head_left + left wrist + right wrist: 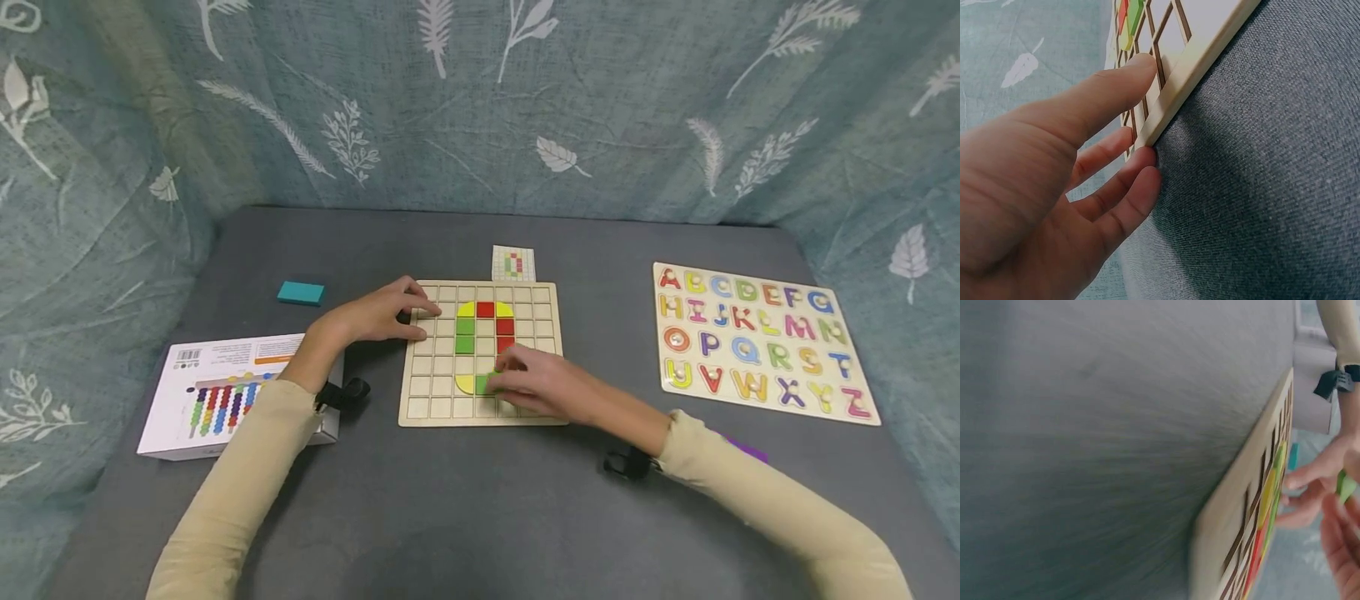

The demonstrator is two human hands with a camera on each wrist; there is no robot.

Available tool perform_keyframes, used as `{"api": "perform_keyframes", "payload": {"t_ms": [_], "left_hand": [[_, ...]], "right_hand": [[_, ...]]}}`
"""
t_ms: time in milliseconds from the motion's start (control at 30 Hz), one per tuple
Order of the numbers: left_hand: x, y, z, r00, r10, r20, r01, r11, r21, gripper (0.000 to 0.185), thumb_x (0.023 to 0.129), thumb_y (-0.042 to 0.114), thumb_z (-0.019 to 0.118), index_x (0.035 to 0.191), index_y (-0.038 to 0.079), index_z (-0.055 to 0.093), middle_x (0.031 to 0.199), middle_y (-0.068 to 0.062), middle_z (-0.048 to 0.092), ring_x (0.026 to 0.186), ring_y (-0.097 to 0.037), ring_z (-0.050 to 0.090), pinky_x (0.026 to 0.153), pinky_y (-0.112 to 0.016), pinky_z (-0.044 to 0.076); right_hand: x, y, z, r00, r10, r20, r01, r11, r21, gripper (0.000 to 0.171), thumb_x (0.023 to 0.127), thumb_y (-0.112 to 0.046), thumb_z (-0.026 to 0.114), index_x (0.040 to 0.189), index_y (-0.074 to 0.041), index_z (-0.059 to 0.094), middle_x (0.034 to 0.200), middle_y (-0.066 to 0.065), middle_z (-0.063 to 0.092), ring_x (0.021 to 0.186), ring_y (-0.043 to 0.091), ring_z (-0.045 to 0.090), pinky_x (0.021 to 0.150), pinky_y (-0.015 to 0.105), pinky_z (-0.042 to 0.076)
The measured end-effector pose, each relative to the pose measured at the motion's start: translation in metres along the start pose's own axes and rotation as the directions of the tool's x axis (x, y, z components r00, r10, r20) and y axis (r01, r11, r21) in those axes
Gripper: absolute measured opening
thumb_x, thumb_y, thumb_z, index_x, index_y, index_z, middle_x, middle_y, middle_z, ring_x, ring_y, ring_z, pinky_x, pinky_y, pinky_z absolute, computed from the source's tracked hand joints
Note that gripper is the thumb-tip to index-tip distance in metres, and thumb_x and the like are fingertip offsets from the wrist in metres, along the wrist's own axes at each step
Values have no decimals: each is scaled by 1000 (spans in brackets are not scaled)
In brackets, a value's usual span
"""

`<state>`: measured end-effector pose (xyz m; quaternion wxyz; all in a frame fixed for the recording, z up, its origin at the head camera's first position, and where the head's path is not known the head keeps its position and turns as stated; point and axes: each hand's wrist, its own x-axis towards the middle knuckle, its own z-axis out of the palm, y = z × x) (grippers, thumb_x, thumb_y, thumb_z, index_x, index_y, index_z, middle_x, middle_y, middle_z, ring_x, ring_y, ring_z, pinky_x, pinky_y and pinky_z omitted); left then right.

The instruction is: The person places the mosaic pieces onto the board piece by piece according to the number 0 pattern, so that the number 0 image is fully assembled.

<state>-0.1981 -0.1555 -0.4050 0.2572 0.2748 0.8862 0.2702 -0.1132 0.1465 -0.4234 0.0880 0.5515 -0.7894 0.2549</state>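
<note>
A wooden grid board (435, 392) lies in the middle of the grey table, with red, green and yellow tiles (465, 327) forming a loop in its cells. My left hand (420, 321) rests on the board's left edge, its fingers straight; in the left wrist view the thumb (1124, 78) lies on the board (1204, 53) and the other fingers touch its rim. My right hand (501, 379) pinches a green tile (486, 383) over the lower row of the loop, beside a yellow corner tile (465, 384). The right wrist view shows the green tile (1345, 485) between my fingertips.
A small pattern card (513, 263) lies just behind the board. An alphabet puzzle (761, 342) is at the right, a white box (225, 392) at the left, a teal block (301, 292) behind it. A purple piece (746, 450) shows under my right forearm.
</note>
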Motion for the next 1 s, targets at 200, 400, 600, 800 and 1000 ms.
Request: {"api": "perform_keyframes", "payload": {"t_ms": [200, 400, 600, 800, 1000], "left_hand": [[1, 2, 2, 1000, 11, 8, -11, 1000, -12, 43, 92, 19, 67, 134, 10, 59, 130, -13, 41, 106, -28, 46, 88, -42, 42], [2, 2, 0, 1000, 2, 13, -2, 1000, -11, 44, 92, 19, 68, 134, 11, 59, 131, -13, 41, 110, -29, 47, 91, -45, 43], [2, 3, 1, 1000, -5, 17, 5, 1000, -4, 44, 92, 19, 67, 134, 11, 58, 131, -13, 41, 110, -29, 47, 91, -45, 43], [1, 4, 1, 1000, -3, 18, 3, 1000, -3, 43, 92, 20, 67, 134, 12, 59, 131, -13, 41, 110, -29, 47, 92, -45, 43], [1, 2, 1, 1000, -11, 15, 11, 1000, -7, 43, 93, 20, 67, 134, 11, 59, 130, -13, 41, 109, -29, 47, 90, -43, 43]], "right_hand": [[44, 12, 24, 991, 115, 68, -116, 993, 16, 11, 88, -16, 72, 99, -14, 72, 100, 3, 61, 74, 10, 60, 66, 18, 49], [52, 15, 29, 971, 175, 164, -185, 982, 46, 11, 89, -15, 71, 100, -12, 72, 97, 4, 62, 75, 11, 58, 67, 17, 48], [52, 16, 29, 961, 204, 185, -214, 976, 37, 10, 89, -13, 71, 98, -10, 74, 96, 6, 60, 75, 11, 59, 69, 17, 49], [46, 16, 33, 976, 151, 158, -149, 989, -20, 12, 89, -11, 71, 98, -8, 77, 94, 6, 62, 78, 13, 57, 70, 20, 50], [42, 14, 26, 973, 137, 188, -128, 990, -59, 14, 90, -15, 69, 102, -11, 76, 99, 3, 66, 85, 13, 60, 74, 21, 52]]}}
